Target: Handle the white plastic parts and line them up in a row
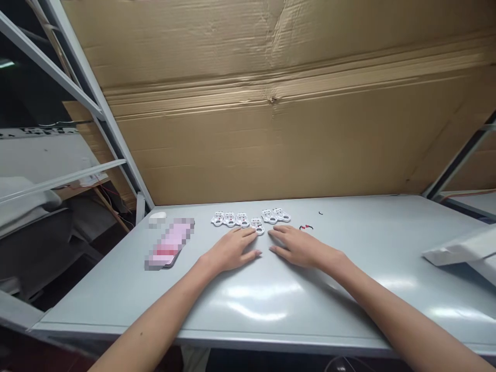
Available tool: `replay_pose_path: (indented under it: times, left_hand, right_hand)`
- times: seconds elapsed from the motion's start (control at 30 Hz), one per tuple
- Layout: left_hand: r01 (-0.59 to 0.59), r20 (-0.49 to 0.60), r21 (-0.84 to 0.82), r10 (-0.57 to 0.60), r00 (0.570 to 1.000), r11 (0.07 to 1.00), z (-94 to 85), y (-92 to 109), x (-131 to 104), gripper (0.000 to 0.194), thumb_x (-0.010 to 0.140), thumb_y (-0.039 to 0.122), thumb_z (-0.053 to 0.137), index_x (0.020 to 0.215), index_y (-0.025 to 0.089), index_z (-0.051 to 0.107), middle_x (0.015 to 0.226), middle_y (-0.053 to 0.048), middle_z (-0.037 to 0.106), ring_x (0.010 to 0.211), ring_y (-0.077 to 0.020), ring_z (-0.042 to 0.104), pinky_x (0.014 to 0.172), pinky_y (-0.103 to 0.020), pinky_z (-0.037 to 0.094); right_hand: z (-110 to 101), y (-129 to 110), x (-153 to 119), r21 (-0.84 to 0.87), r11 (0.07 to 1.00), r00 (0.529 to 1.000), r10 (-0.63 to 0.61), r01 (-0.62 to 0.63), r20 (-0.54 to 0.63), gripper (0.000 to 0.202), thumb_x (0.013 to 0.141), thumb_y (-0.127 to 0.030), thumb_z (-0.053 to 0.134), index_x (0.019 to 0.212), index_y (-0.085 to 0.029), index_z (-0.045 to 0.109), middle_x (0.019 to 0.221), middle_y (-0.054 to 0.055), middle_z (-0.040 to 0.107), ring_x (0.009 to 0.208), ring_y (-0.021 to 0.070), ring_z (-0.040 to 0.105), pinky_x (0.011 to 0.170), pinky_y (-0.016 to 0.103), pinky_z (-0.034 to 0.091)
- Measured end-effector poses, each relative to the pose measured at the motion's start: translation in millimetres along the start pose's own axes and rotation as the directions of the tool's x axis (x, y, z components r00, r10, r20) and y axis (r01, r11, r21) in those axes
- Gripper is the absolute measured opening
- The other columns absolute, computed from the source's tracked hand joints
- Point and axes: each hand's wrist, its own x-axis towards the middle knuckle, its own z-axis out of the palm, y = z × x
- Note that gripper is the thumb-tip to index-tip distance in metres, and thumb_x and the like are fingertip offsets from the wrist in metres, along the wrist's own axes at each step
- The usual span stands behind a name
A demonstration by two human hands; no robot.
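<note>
Several small white flat pieces with round holes lie in a row on the grey table (pixel 248 299). One white piece (pixel 257 226) sits a little nearer than the others, between my hands. My left hand (pixel 234 249) rests on the table with its fingers apart, fingertips beside that piece. To the right, my right hand (pixel 296 245) lies with fingers spread and holds nothing. Just beyond its fingers are two white pieces (pixel 276 215). A small red and black item (pixel 306 227) lies behind my right wrist.
At the left lies a blurred pink object (pixel 172 243), with a small white item (pixel 158 219) behind it. White packaging (pixel 461 248) is at the right edge. Cardboard (pixel 271 150) stands along the back, with a metal frame post (pixel 112 124) at left.
</note>
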Motion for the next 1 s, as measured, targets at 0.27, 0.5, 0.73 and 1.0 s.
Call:
replay_pose_path:
  times: [0.27, 0.5, 0.73, 1.0]
  left_hand:
    - [0.039, 0.067, 0.037, -0.042, 0.997, 0.999, 7.0, -8.2, 3.8, 0.055, 0.102, 0.052, 0.033, 0.144, 0.019, 0.044, 0.150, -0.012, 0.044, 0.140, -0.0276, 0.038, 0.119, -0.046, 0.019]
    - [0.095, 0.090, 0.062, -0.100, 0.991, 0.994, 9.7, -11.3, 5.2, 0.062, 0.102, 0.057, 0.025, 0.150, 0.019, 0.035, 0.157, -0.012, 0.032, 0.147, -0.0293, 0.024, 0.120, -0.050, 0.012]
    - [0.133, 0.153, 0.039, -0.138, 0.978, 0.990, 10.9, -12.1, 6.4, 0.068, 0.101, 0.061, 0.020, 0.153, 0.017, 0.029, 0.159, -0.013, 0.024, 0.149, -0.0295, 0.016, 0.120, -0.050, 0.008]
    - [0.135, 0.112, 0.030, -0.137, 0.984, 0.990, 11.3, -10.9, 6.7, 0.064, 0.102, 0.058, 0.025, 0.151, 0.019, 0.033, 0.158, -0.015, 0.029, 0.148, -0.0312, 0.019, 0.118, -0.055, 0.012]
  right_hand:
    - [4.3, -2.8, 3.4, -0.082, 0.997, 1.000, 0.003, -0.003, 0.003, 0.031, 0.099, -0.036, 0.040, 0.110, -0.017, 0.062, 0.112, 0.017, 0.063, 0.103, 0.0301, 0.059, 0.083, 0.041, 0.047]
    - [7.0, -5.0, 5.3, -0.126, 0.992, 1.000, 0.008, -0.009, -0.008, 0.031, 0.100, -0.035, 0.040, 0.110, -0.016, 0.062, 0.109, 0.017, 0.063, 0.102, 0.0294, 0.058, 0.085, 0.041, 0.046]
    - [4.3, -6.7, 6.0, -0.124, 0.991, 0.999, 0.041, -0.040, 0.002, 0.032, 0.099, -0.038, 0.040, 0.110, -0.016, 0.061, 0.113, 0.017, 0.063, 0.103, 0.0293, 0.059, 0.084, 0.040, 0.046]
    - [14.0, -4.9, 13.5, -0.091, 0.994, 0.990, 0.052, -0.064, -0.134, 0.037, 0.096, -0.033, 0.044, 0.123, -0.011, 0.058, 0.128, 0.021, 0.059, 0.121, 0.0330, 0.053, 0.099, 0.045, 0.043]
